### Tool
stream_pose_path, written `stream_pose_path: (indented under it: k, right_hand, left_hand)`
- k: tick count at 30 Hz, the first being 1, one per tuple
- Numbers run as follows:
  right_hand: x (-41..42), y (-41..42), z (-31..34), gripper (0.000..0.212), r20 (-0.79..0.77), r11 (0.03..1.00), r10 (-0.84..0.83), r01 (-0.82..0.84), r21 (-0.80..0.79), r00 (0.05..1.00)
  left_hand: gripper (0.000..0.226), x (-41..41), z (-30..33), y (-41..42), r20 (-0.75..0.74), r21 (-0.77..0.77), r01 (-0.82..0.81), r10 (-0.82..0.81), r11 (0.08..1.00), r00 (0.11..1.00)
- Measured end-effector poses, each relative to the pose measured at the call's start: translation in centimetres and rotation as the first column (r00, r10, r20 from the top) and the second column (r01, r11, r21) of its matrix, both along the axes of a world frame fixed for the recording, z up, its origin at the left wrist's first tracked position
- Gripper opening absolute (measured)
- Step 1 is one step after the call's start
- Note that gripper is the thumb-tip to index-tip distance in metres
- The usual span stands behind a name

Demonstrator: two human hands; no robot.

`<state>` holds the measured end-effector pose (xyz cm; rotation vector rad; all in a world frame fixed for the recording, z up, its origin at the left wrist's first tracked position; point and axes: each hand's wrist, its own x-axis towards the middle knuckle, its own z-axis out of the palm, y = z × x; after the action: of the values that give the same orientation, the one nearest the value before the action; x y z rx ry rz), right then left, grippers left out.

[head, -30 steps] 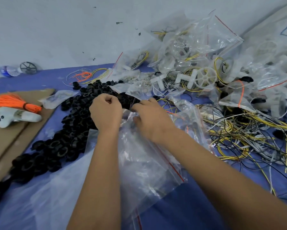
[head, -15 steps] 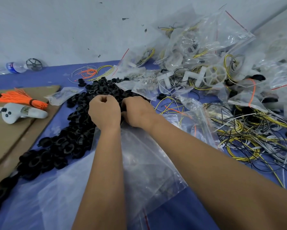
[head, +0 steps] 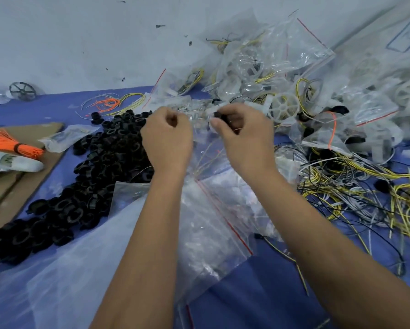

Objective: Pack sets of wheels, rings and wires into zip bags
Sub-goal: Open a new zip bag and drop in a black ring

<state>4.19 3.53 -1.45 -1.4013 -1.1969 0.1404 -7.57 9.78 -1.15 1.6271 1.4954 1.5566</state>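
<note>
Blue tabletop [head: 64,108] under a pale wall, and both hands are up: the left hand [head: 167,141] and right hand [head: 244,138] each pinch an edge of a clear zip bag [head: 200,129], the right also gripping a small black ring [head: 219,115]. Black rings [head: 99,172] heap left, wires [head: 356,186] tangle right.

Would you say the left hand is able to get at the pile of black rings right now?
Probably not at once: the left hand pinches a clear zip bag, though the black rings lie uncovered beside it.
</note>
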Motion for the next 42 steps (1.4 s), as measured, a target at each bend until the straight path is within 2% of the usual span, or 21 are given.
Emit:
stream_pose_path:
  k: [3,4,6,7,9,11,12,13,16,17,19,23,26,28,30,32,34,36,39,40,42]
  right_hand:
    - [3.4,-3.6,-0.4,0.017,-0.035,0.993,-0.053,0.056,0.104,0.998]
    - [4.6,-4.6,-0.5,0.018,-0.083,0.987,-0.067,0.078,0.139,0.994]
    - [6.9,-6.3,-0.7,0.019,-0.243,0.971,-0.094,0.143,0.192,0.965]
    - [8.0,-7.0,-0.9,0.019,-0.311,0.962,-0.112,0.182,0.205,0.944]
    - [9.8,-8.3,-1.6,0.019,-0.358,0.948,-0.164,0.247,0.199,0.919]
    - [10.7,-8.8,-2.6,0.019,-0.344,0.944,-0.218,0.287,0.164,0.913]
    - [11.0,-8.9,-3.2,0.02,-0.332,0.944,-0.24,0.299,0.139,0.912]
    - [11.2,-8.9,-3.7,0.02,-0.314,0.946,-0.26,0.307,0.108,0.913]
    - [11.3,-8.8,-4.5,0.022,-0.278,0.951,-0.284,0.306,0.039,0.918]
    - [11.4,-8.8,-4.6,0.025,-0.279,0.953,-0.283,0.302,0.026,0.918]
    - [11.5,-8.8,-4.8,0.026,-0.274,0.955,-0.284,0.298,0.009,0.919]
    - [11.1,-8.6,-4.6,0.009,-0.288,0.981,-0.184,0.194,0.005,0.94]
    - [10.2,-8.5,-4.1,0.014,-0.436,0.997,0.0,0.032,0.066,0.9]
    - [9.6,-8.6,-3.6,0.012,-0.48,0.992,0.119,-0.08,0.101,0.869]
    - [9.1,-8.8,-3.2,0.012,-0.457,0.975,0.224,-0.19,0.119,0.861]
    - [8.7,-9.0,-2.8,0.011,-0.448,0.942,0.335,-0.3,0.149,0.829]
    - [8.4,-9.0,-2.7,0.01,-0.453,0.915,0.402,-0.37,0.162,0.796]
    - [8.5,-9.1,-2.7,0.008,-0.459,0.912,0.402,-0.389,0.129,0.792]
    - [8.8,-9.0,-3.2,0.005,-0.422,0.93,0.329,-0.369,-0.013,0.845]
    - [8.8,-9.0,-3.4,0.011,-0.345,0.942,0.278,-0.324,-0.084,0.897]
    - [9.0,-9.1,-3.9,0.02,-0.066,0.958,0.168,-0.179,-0.223,0.984]
  left_hand:
    - [0.015,3.9,0.5,-2.8,-0.197,0.062,0.238,-0.222,0.969,0.955]
    - [0.015,5.1,0.3,-3.9,-0.291,0.071,0.279,-0.248,0.958,0.924]
    - [0.011,6.8,-0.2,-5.7,-0.477,0.155,0.302,-0.197,0.94,0.856]
    - [0.009,7.4,-0.5,-6.4,-0.508,0.243,0.339,-0.179,0.909,0.843]
    - [0.007,8.2,-0.8,-7.4,-0.468,0.435,0.448,-0.229,0.781,0.853]
    - [0.015,8.7,-1.1,-8.1,-0.397,0.483,0.521,-0.355,0.704,0.847]
    - [0.02,9.1,-1.3,-8.4,-0.385,0.407,0.571,-0.433,0.713,0.815]
    - [0.026,9.4,-1.6,-8.5,-0.415,0.264,0.627,-0.5,0.733,0.76]
    - [0.052,9.8,-3.3,-8.0,-0.653,-0.223,0.631,-0.595,0.743,0.469]
    - [0.058,9.6,-3.7,-7.8,-0.682,-0.324,0.607,-0.624,0.725,0.381]
    - [0.057,9.3,-4.0,-7.5,-0.684,-0.412,0.592,-0.664,0.693,0.301]
    - [0.035,9.1,-3.7,-6.7,-0.649,-0.422,0.591,-0.684,0.688,0.333]
    - [0.026,8.7,-3.4,-6.1,-0.639,-0.411,0.549,-0.659,0.728,0.396]
    - [0.017,8.6,-3.1,-6.0,-0.65,-0.332,0.493,-0.574,0.804,0.498]
    - [0.009,8.5,-2.5,-6.1,-0.618,-0.204,0.433,-0.459,0.878,0.638]
    - [0.003,8.6,-1.7,-6.1,-0.538,-0.115,0.388,-0.386,0.915,0.75]
    - [0.009,8.5,-0.9,-6.0,-0.45,-0.098,0.363,-0.367,0.927,0.814]
    - [0.014,8.3,-0.4,-5.9,-0.377,-0.104,0.346,-0.359,0.932,0.854]
    - [0.013,7.9,0.1,-5.8,-0.278,-0.134,0.359,-0.382,0.924,0.881]
    - [0.013,7.8,0.3,-5.8,-0.257,-0.141,0.373,-0.398,0.917,0.88]
    - [0.013,7.7,0.7,-5.8,-0.258,-0.159,0.396,-0.425,0.904,0.868]
